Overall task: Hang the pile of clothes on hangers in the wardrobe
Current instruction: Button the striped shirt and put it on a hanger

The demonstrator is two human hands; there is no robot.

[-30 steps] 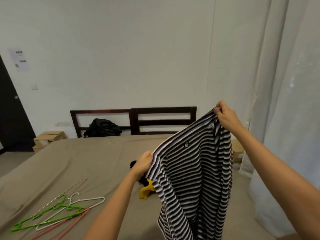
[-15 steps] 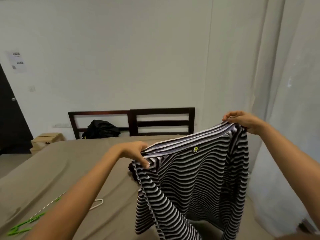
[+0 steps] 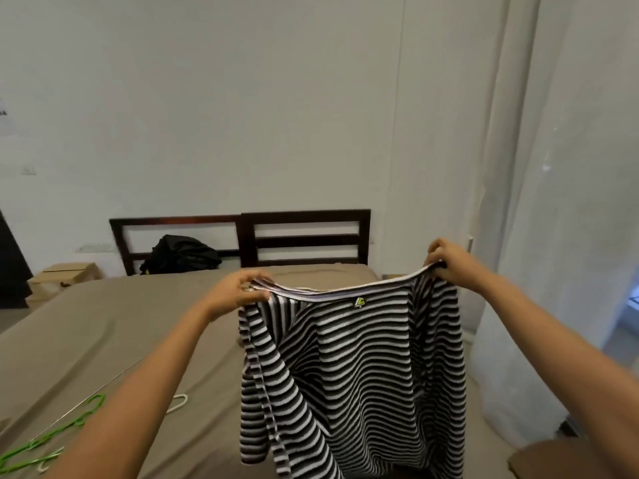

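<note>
Item: black-and-white striped knit shirt (image 3: pixel 363 368), centre frame, hanging above the taupe-sheeted bed (image 3: pixel 103 326). Left hand (image 3: pixel 235 293) and right hand (image 3: pixel 449 261) each pinch its top edge. Green plastic hangers (image 3: pixel 52 440), lower left. Risk: one pinch slipping, dropping the shirt crumpled.

The left hand (image 3: pixel 238 293) and right hand (image 3: pixel 449 262) are bare, as are both forearms (image 3: pixel 166 368).

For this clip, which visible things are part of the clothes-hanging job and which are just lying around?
Job: striped shirt, gripped at its top edge by the left hand and right hand; green hanger and white hanger on the bed.
Lying about: black bag at the headboard; cardboard box; curtain.
</note>
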